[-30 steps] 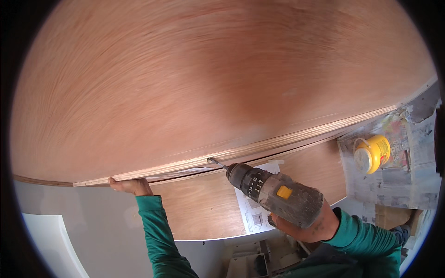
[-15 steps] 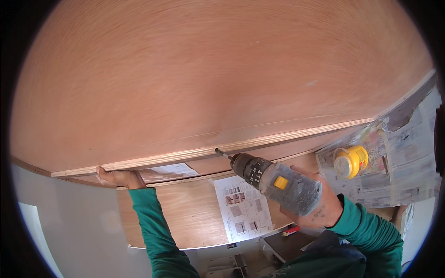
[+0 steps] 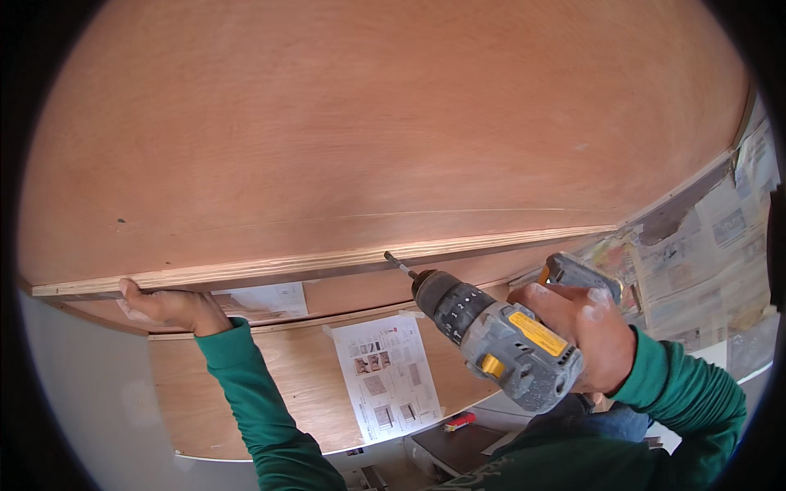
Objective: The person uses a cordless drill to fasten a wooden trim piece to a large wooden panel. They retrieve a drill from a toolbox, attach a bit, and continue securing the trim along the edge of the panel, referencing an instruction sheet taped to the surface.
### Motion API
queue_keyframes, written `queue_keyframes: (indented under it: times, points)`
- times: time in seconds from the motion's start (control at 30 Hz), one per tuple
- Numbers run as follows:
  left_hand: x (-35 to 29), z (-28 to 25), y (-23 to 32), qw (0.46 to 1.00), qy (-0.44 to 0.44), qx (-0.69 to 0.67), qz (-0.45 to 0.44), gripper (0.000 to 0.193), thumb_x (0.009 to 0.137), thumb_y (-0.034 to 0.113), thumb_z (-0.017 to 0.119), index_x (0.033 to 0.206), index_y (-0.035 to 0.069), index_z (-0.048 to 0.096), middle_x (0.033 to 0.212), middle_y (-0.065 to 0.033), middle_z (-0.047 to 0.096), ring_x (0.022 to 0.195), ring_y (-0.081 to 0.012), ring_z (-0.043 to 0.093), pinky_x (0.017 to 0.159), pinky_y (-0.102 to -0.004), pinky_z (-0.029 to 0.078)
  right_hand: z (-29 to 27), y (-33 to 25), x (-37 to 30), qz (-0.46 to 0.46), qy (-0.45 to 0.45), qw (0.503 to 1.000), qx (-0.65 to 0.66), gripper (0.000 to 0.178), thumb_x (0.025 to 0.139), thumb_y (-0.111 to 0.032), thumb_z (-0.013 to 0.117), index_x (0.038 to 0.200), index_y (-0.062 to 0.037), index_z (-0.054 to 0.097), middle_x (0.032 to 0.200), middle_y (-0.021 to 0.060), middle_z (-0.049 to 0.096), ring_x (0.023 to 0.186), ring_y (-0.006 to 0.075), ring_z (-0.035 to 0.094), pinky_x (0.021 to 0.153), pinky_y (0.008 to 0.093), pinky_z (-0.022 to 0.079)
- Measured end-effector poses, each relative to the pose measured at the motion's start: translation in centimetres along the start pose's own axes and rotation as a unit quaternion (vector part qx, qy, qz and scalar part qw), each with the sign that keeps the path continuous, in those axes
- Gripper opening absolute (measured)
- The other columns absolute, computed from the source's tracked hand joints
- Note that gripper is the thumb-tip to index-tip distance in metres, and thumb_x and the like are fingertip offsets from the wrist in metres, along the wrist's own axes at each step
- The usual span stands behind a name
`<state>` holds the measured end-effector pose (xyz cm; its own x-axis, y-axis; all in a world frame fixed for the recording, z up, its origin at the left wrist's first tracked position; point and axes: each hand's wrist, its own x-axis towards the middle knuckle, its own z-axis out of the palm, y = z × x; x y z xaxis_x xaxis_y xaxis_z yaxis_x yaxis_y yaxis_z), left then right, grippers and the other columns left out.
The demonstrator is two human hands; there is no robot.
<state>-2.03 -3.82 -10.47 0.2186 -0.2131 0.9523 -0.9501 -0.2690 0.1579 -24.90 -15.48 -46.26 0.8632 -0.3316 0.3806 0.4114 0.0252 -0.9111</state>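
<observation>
In my right hand [image 3: 594, 331] is a grey cordless drill [image 3: 491, 340] with a yellow label, its battery turned to the upper right. The drill bit [image 3: 399, 264] points up and left. Its tip meets the pale front edge of a plywood shelf [image 3: 327, 259], or lies just in front of it; I cannot tell which. My left hand [image 3: 168, 308] grips that shelf near its left end, thumb up against the front edge. The other left fingers are partly hidden beneath it.
A large reddish-brown plywood panel [image 3: 393, 123] fills the upper view. Below is a lighter wood board [image 3: 246, 385] with a printed sheet [image 3: 385, 372] taped on. Newspaper [image 3: 696, 262] covers the surface at right. A red object [image 3: 460, 421] lies on a dark surface below.
The drill has rolled in my right hand, so its side label and battery now show. My left hand appears further left in the view. The yellow tub is no longer visible.
</observation>
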Motion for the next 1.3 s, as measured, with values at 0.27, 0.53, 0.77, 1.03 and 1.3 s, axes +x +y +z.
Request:
queue_keyframes:
  times: [0.27,0.53,0.77,1.03,1.3]
  points:
    - [0.5,-0.9,-0.3,1.0,0.013,0.019,-0.005,0.044,0.101,0.033,0.046,0.131,0.001,0.052,0.13,-0.0165,0.053,0.121,-0.0279,0.057,0.096,-0.0425,0.054,-4.0,-1.0,3.5,-0.038,-0.074,0.994,-0.067,0.038,0.075,-0.031,0.078,0.101,-0.0058,0.065,0.079,0.0168,0.069,0.076,0.0385,0.068,0.071,0.0433,0.051]
    - [-0.3,0.4,-0.3,0.999,0.032,-0.025,-0.006,0.045,0.103,0.033,0.046,0.13,-0.002,0.051,0.129,-0.0174,0.055,0.119,-0.0272,0.058,0.101,-0.0433,0.05,-4.9,-0.1,4.5,-0.04,-0.099,0.993,-0.053,0.045,0.07,-0.03,0.08,0.104,-0.0027,0.067,0.08,0.0191,0.069,0.074,0.0379,0.068,0.07,0.0414,0.052]
    - [0.1,-0.2,-0.2,1.0,0.023,-0.021,-0.004,0.043,0.104,0.034,0.045,0.129,-0.001,0.051,0.129,-0.0168,0.055,0.119,-0.0274,0.058,0.101,-0.0423,0.05,-4.6,0.3,4.1,-0.062,-0.068,0.995,-0.033,0.049,0.068,-0.028,0.082,0.106,-0.0015,0.068,0.082,0.0189,0.068,0.073,0.0369,0.066,0.07,0.0407,0.052]
    - [0.4,-1.0,-1.2,1.0,0.017,-0.014,-0.006,0.044,0.104,0.035,0.046,0.13,0.0,0.051,0.128,-0.0156,0.055,0.119,-0.0269,0.058,0.1,-0.0422,0.051,-5.4,0.5,4.2,-0.055,-0.101,0.993,-0.021,0.057,0.063,-0.036,0.083,0.107,-0.0021,0.068,0.086,0.0177,0.067,0.078,0.0383,0.064,0.077,0.044,0.052]
    - [0.0,-0.3,0.0,1.0,0.015,-0.023,-0.002,0.044,0.102,0.033,0.048,0.129,0.0,0.052,0.127,-0.0158,0.056,0.117,-0.0266,0.059,0.099,-0.042,0.051,-4.9,2.0,3.4,-0.066,-0.097,0.993,-0.012,0.059,0.069,-0.041,0.085,0.108,-0.0009,0.067,0.09,0.0187,0.065,0.084,0.0391,0.063,0.078,0.0424,0.051]
